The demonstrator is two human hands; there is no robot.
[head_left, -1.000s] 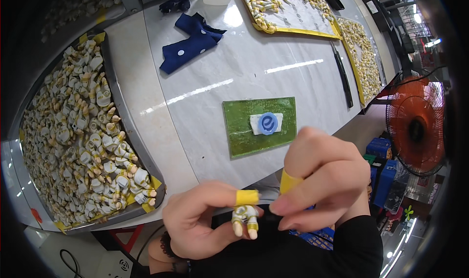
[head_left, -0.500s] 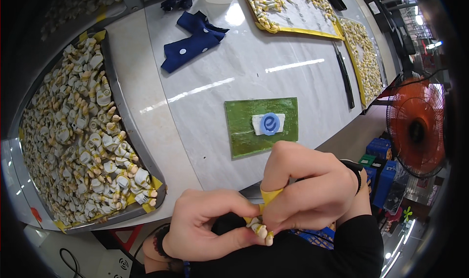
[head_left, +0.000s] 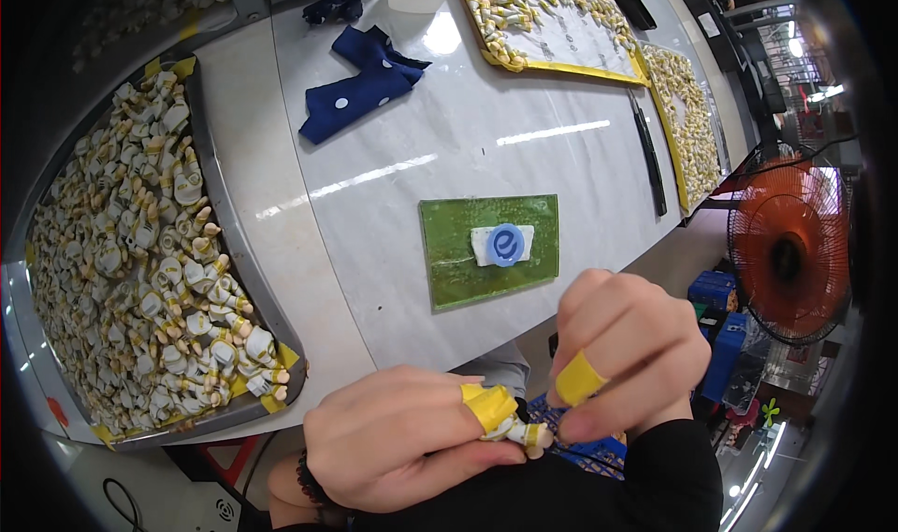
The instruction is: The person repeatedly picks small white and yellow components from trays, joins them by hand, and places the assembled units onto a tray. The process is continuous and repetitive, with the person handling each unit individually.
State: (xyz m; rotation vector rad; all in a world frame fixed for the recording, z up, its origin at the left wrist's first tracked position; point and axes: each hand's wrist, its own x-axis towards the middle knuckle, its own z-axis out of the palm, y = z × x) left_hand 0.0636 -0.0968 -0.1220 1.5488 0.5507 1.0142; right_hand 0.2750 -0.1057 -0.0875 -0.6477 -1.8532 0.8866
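Note:
In my left hand (head_left: 402,429), held between thumb and fingers, is a small white figurine piece (head_left: 516,431) with yellow bands and pale peach ends. Yellow tape wraps one of that hand's fingers. Close to the piece's peach end, my right hand (head_left: 631,359) is closed with its fingers curled toward the thumb. It also wears yellow tape on a finger. Whether something tiny sits in its fingertips, I cannot tell. Beyond both hands, a green mat (head_left: 449,275) lies on the table, bearing a white block with a round blue piece (head_left: 505,245) on top.
A metal tray (head_left: 210,172) heaped with similar white pieces stands at left. At the far right are yellow-edged trays (head_left: 561,67) of small pieces and a black pen-like tool (head_left: 647,153). Blue dotted cloth (head_left: 360,87) lies at the back; an orange fan (head_left: 786,247) stands right.
My hands have drawn apart: the right has moved up and right off the piece, while the left keeps hold of it. The piece's peach ends have turned toward the right.

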